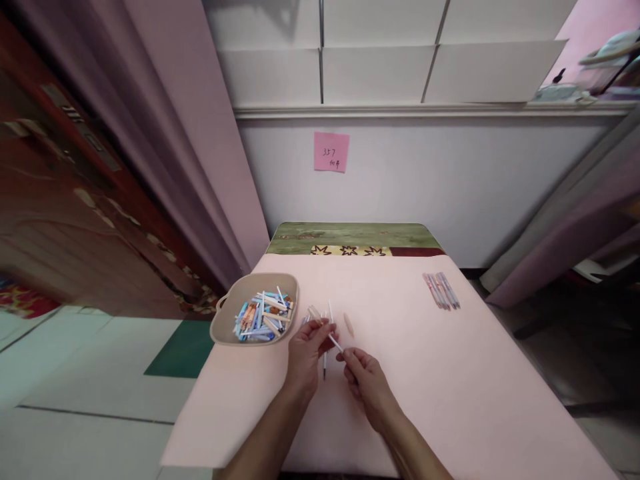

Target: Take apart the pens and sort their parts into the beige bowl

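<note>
A thin white pen refill [336,343] spans the gap between my two hands. My left hand [311,341] is closed, pinching its upper end; a pale pen part [313,311] shows just beyond those fingers, and I cannot tell if it is gripped too. The lower end sits between the thumb and fingers of my right hand [364,375], also closed. Beneath the hands lies another white refill [325,368] with a dark tip, partly covered. A pale pink pen barrel [349,325] rests on the table just beyond my right hand.
At the left, a beige basket [220,331] holds many loose pen parts in blue, white, tan and orange. Several pens [441,291] lie side by side at the right of the pink-covered table [450,387]. A pink note [331,152] is stuck to the wall behind.
</note>
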Motion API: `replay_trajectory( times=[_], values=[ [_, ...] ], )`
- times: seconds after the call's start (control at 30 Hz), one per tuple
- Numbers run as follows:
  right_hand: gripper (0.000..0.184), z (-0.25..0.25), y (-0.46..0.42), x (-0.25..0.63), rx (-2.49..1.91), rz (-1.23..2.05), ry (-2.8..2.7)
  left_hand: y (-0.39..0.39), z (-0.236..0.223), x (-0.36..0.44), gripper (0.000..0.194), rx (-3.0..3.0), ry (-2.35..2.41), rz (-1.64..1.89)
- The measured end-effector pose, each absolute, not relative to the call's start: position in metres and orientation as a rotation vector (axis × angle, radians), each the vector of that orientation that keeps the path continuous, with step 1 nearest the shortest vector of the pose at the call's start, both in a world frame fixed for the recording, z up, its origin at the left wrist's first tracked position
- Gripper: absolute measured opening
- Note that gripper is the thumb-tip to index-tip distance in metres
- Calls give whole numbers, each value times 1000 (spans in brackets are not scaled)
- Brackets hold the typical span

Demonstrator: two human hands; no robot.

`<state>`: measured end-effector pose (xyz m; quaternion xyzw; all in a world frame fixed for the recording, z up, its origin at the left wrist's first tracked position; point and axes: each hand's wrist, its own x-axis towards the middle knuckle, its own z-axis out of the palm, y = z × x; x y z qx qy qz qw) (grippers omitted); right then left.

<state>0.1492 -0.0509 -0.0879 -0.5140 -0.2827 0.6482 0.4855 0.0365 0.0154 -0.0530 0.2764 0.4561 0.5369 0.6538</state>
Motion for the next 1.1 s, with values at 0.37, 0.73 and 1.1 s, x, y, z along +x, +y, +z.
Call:
replay_trajectory(
  times=[0.37, 0.73, 1.1],
  values=[
    [37, -95, -40, 177, -1540, 1068, -1067, 24, -66, 8, 17, 1524, 1405, 1018],
    [22, -87, -45, 145, -1342, 1262, -1146, 9, -70, 22, 37, 1305, 1329, 907],
    [26, -91, -19, 174, -1862, 675, -1348, 24, -61, 10, 29, 1931, 1594, 819]
  ],
)
